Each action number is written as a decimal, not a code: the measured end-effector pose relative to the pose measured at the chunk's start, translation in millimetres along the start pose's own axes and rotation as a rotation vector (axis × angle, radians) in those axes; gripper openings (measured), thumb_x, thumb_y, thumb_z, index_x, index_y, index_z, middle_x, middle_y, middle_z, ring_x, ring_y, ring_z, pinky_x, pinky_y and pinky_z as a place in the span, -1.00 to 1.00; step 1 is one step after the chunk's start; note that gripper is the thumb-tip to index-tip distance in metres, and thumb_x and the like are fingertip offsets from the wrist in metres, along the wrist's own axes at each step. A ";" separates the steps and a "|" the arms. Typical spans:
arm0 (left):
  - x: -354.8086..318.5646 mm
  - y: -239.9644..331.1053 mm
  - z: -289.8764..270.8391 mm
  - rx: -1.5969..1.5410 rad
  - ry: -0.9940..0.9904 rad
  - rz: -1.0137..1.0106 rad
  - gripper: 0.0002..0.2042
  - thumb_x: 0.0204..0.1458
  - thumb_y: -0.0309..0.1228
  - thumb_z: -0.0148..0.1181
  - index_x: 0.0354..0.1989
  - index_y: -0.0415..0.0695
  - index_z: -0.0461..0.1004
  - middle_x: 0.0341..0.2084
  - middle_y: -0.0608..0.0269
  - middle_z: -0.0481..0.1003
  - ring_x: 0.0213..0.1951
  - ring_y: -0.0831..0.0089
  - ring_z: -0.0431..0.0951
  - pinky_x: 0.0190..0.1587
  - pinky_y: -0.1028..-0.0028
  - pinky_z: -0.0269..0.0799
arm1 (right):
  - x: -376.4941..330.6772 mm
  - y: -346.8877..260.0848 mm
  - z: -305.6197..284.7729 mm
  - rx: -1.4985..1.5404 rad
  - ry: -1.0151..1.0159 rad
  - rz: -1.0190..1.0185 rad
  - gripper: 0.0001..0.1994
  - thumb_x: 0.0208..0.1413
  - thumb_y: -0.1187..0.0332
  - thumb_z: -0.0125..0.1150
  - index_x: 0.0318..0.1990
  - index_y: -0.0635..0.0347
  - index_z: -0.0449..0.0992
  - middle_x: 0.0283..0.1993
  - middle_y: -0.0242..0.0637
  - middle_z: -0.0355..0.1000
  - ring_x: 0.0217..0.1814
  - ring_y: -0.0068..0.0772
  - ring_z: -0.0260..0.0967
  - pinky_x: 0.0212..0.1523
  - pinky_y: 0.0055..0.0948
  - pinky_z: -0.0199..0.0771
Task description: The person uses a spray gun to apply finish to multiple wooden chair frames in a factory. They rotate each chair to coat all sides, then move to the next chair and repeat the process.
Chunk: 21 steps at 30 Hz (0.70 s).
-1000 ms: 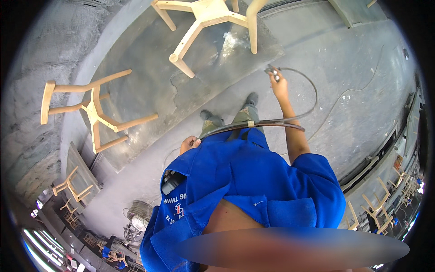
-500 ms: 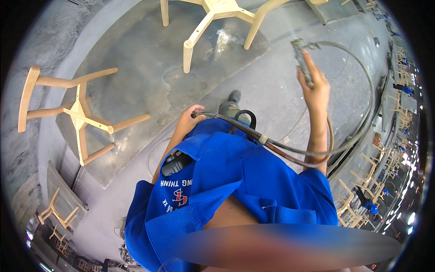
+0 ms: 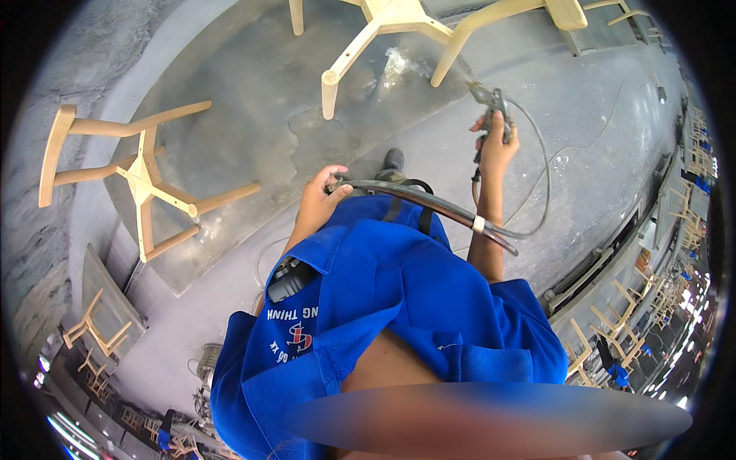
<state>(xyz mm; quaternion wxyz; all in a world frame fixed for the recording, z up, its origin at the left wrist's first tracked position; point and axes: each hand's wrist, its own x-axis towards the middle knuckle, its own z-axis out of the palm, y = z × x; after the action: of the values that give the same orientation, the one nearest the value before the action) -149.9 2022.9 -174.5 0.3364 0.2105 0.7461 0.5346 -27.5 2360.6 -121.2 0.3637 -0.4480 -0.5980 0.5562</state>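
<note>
My right hand [image 3: 498,146] is closed round a metal spray gun [image 3: 493,103], raised ahead of me on the right, its nozzle toward the far chair frame. A thin grey hose loops from the gun. My left hand [image 3: 317,199], near my waist, grips a bundle of dark and brown hoses [image 3: 429,202] that runs across my front to the right. A pale wooden chair frame [image 3: 376,21] stands at the far middle, cut off by the picture's top edge. Another pale wooden chair frame [image 3: 146,184], with crossed braces, stands on the left. Neither hand touches a chair.
Both chair frames stand over a dark, stained floor panel [image 3: 253,130]. A curved grey wall [image 3: 77,84] borders the left. A thin hose [image 3: 590,146] trails over the floor at right. Many more chair frames [image 3: 621,330] and people in blue are farther right.
My right hand with the spray gun has swung left and turned, bringing the nozzle closer to the far chair frame. The hose loop has tightened. My left hand keeps its grip. The view has shifted slightly.
</note>
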 end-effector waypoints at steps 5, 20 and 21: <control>-1.4 14.6 19.7 -0.019 0.047 -0.057 -0.56 0.02 -0.36 0.44 0.10 -0.10 0.49 -0.55 0.39 0.46 -0.45 0.61 0.38 -0.33 0.53 0.31 | 12.1 21.3 9.7 0.154 -0.322 0.132 -0.69 0.37 0.26 0.02 0.01 0.36 0.52 -0.48 -0.23 0.50 -0.63 -0.63 0.32 -0.70 -0.64 0.18; -10.4 20.1 36.5 0.163 0.041 -0.368 -0.62 0.07 -0.38 0.34 0.09 -0.10 0.51 -0.61 0.45 0.31 -0.50 0.62 0.26 -0.39 0.53 0.22 | -16.0 241.5 69.8 0.227 -0.152 0.893 -0.70 0.31 0.08 0.12 -0.17 0.13 0.38 -0.50 -0.23 0.48 -0.56 -0.33 0.48 -0.74 -0.42 0.18; -10.2 18.9 35.4 0.154 0.045 -0.371 -0.62 0.08 -0.38 0.34 0.08 -0.10 0.51 -0.61 0.45 0.31 -0.50 0.62 0.26 -0.40 0.53 0.22 | -14.1 254.8 78.7 0.232 -0.153 0.879 -0.70 0.31 0.07 0.12 -0.17 0.13 0.39 -0.51 -0.23 0.48 -0.57 -0.33 0.48 -0.74 -0.42 0.18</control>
<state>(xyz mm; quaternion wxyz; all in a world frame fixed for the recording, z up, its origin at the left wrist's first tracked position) -118.0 2045.7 -161.1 0.3953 0.0824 0.8181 0.4094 -62.8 2315.6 -382.0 0.0958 -0.5734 -0.3101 0.7523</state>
